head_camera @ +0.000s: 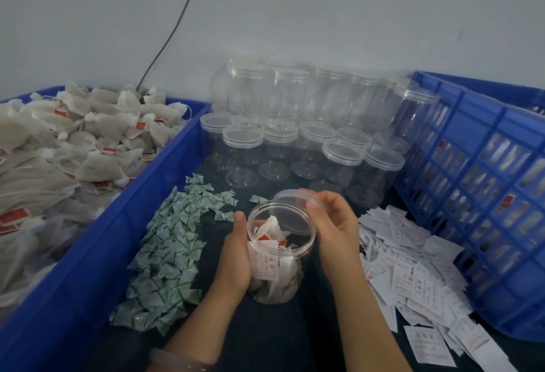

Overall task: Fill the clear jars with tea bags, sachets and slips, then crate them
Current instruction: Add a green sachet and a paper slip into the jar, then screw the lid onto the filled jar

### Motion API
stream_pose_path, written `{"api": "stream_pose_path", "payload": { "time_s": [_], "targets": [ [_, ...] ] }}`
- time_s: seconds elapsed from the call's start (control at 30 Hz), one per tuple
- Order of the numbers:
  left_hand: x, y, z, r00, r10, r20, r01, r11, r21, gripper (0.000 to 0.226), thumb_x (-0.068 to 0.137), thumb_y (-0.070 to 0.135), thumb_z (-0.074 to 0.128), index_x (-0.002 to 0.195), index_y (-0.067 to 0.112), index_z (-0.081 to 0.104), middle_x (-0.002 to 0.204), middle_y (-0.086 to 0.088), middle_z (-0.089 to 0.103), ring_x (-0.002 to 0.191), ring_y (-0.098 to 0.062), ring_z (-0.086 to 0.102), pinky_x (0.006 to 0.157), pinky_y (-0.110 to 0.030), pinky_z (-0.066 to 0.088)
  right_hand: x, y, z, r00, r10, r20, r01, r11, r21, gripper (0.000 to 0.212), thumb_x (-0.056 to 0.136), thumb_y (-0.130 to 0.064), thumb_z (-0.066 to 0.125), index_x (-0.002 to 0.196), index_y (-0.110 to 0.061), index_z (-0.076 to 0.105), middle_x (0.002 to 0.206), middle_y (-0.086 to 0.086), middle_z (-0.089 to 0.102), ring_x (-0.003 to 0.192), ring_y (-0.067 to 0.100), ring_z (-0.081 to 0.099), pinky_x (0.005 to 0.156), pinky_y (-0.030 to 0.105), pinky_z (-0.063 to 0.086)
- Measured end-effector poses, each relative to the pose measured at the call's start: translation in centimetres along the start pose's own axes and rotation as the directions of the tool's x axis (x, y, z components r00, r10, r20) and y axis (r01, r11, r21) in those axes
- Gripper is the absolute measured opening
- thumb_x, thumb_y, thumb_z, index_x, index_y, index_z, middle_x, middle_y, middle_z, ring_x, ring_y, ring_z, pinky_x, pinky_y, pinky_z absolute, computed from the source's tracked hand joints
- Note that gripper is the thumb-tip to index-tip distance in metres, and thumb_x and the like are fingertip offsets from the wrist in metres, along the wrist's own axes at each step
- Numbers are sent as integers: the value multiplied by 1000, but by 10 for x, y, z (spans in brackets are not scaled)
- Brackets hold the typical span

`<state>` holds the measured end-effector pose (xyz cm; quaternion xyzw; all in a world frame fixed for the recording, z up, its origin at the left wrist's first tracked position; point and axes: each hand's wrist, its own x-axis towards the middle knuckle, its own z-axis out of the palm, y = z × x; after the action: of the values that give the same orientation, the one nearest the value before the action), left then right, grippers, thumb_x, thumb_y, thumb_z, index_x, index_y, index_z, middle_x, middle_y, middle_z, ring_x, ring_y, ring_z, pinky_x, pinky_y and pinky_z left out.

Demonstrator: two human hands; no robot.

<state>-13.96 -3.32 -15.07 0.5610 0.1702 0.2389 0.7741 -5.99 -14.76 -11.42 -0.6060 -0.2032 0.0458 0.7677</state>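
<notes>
A clear jar [277, 265] stands on the dark table in front of me, holding tea bags with red tags and a white slip against its wall. My left hand [236, 259] grips the jar's left side, thumb up at the rim. My right hand [333, 224] holds a clear lid [295, 209] tilted over the jar's mouth, its far edge raised. Green-and-white sachets [168, 253] lie piled left of the jar. White printed slips [413, 271] lie heaped to its right.
A blue bin of tea bags [73, 147] fills the left. Several lidded empty clear jars [309, 141] stand stacked at the back against the wall. A blue lattice crate [483, 194] on the right holds filled jars. A black cable [171, 29] runs up the wall.
</notes>
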Motion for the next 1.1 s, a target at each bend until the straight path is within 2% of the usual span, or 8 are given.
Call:
{"api": "stream_pose_path", "payload": {
  "time_s": [0.13, 0.23, 0.37, 0.5, 0.63, 0.8, 0.97, 1.1],
  "targets": [
    [1, 0, 0, 1000, 13, -2, -13, 1000, 7, 75, 67, 73, 34, 84, 11, 72, 85, -17, 75, 79, -27, 73, 74, -35, 53, -10, -19, 3, 981, -139, 134, 128, 988, 86, 18, 68, -34, 69, 78, -23, 58, 83, -3, 68, 79, 16, 65, 70, 27, 54],
    [2, -3, -1, 999, 42, -19, -41, 998, 37, 67, 70, 71, 31, 72, 21, 76, 76, -11, 75, 71, -20, 72, 65, -28, 53, -18, -27, 7, 913, -235, 333, 239, 971, 28, 28, 71, -25, 69, 83, -12, 46, 113, -4, 72, 108, 12, 67, 79, 22, 54],
    [6, -6, -3, 996, 84, -26, -82, 995, 52, 61, 83, 65, 26, 75, 32, 77, 77, -8, 75, 74, -19, 72, 74, -38, 54, -21, -33, 10, 860, -247, 446, 357, 917, -181, 38, 66, -35, 79, 76, -29, 43, 137, -8, 58, 125, 9, 57, 92, 27, 52],
    [9, -8, 0, 989, 140, -56, -137, 990, 44, 59, 101, 46, 22, 75, 43, 75, 75, 6, 75, 71, -6, 71, 69, -29, 54, -22, -37, 12, 861, -200, 467, 400, 834, -381, 49, 53, -57, 80, 69, -40, 38, 127, -24, 57, 128, -1, 50, 96, 14, 39],
    [7, -8, -1, 986, 160, -48, -157, 986, 60, 57, 86, 61, 25, 77, 38, 77, 75, 3, 75, 72, -8, 71, 62, -17, 53, -19, -44, 10, 847, -120, 518, 414, 760, -501, 45, 53, -62, 78, 75, -43, 44, 127, -29, 55, 123, -3, 49, 92, 11, 37],
    [9, -10, 0, 982, 162, -96, -154, 984, 86, 58, 99, 49, 23, 73, 42, 74, 70, 6, 74, 66, -6, 70, 59, -18, 53, -15, -57, 17, 773, -13, 634, 531, 561, -635, 71, 62, -73, 72, 125, -47, 55, 123, -30, 45, 116, -2, 46, 96, 13, 33],
    [13, -19, -5, 985, 141, -103, -128, 984, 125, 54, 101, 49, 26, 78, 40, 74, 75, 4, 75, 70, -10, 72, 58, -26, 56, -11, -68, 29, 748, 106, 655, 564, 419, -712, 57, 80, -60, 64, 134, -47, 49, 120, -20, 37, 114, 8, 42, 94, 24, 35],
    [21, -25, -6, 975, 137, -173, -104, 977, 187, 51, 104, 26, 35, 72, 46, 70, 64, 14, 69, 61, -6, 66, 60, -28, 51, -11, -70, 37, 747, 125, 653, 580, 358, -732, 49, 80, -50, 63, 126, -41, 48, 123, -14, 39, 113, 14, 43, 89, 27, 36]
  ]
}}
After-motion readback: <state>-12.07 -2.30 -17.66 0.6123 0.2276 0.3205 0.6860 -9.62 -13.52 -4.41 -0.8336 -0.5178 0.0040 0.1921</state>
